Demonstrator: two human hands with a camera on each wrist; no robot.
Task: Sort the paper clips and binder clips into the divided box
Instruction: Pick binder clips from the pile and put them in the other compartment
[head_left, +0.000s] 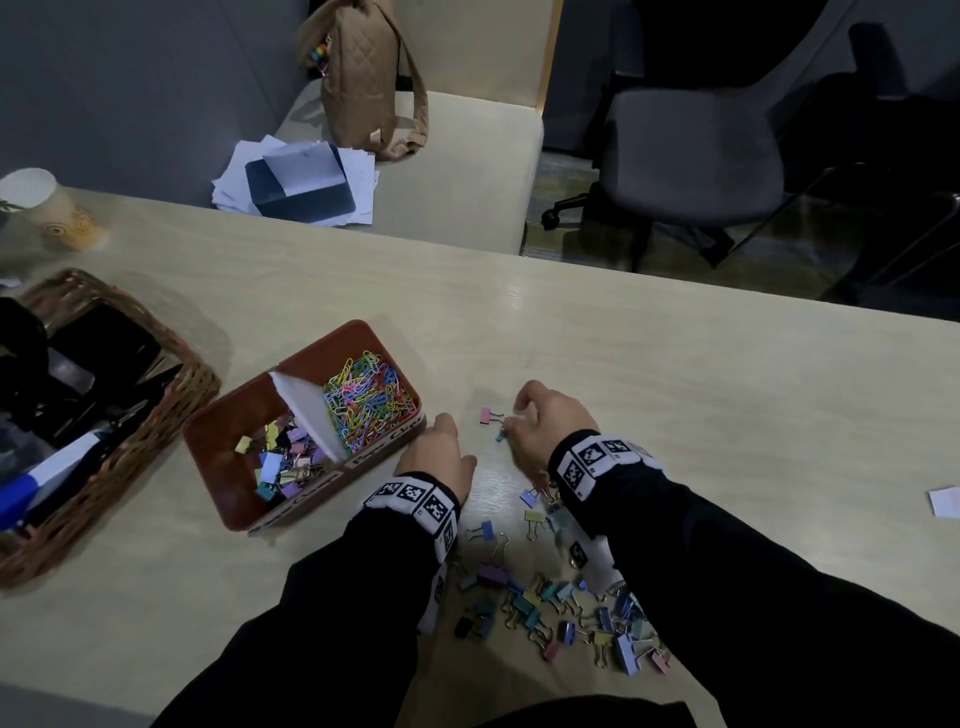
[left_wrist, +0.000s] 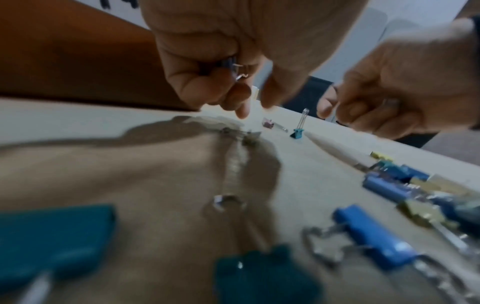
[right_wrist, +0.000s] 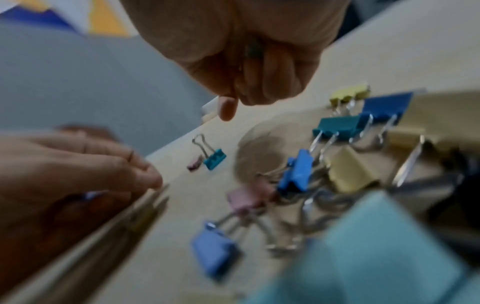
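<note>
The brown divided box (head_left: 218, 436) stands left of my hands, with coloured paper clips (head_left: 371, 400) in its far compartment and binder clips (head_left: 283, 465) in its near one. My left hand (head_left: 441, 452) hovers by the box's right corner. Its curled fingers (left_wrist: 233, 92) hold a blue-purple binder clip (left_wrist: 230, 63) with wire handles showing. My right hand (head_left: 535, 426) is curled just above the table, and a blurred teal-green bit (right_wrist: 253, 49) shows inside the fist (right_wrist: 249, 92). A small teal clip (head_left: 500, 436) and a pink clip (head_left: 491, 415) lie in front of it. A loose pile of binder clips (head_left: 571, 613) lies between my forearms.
A wicker basket (head_left: 171, 410) with dark items sits at the far left, and a paper cup (head_left: 47, 208) stands behind it. A white paper scrap (head_left: 943, 501) lies at the right. Beyond the table edge are a chair with a tan backpack (head_left: 358, 78) and papers.
</note>
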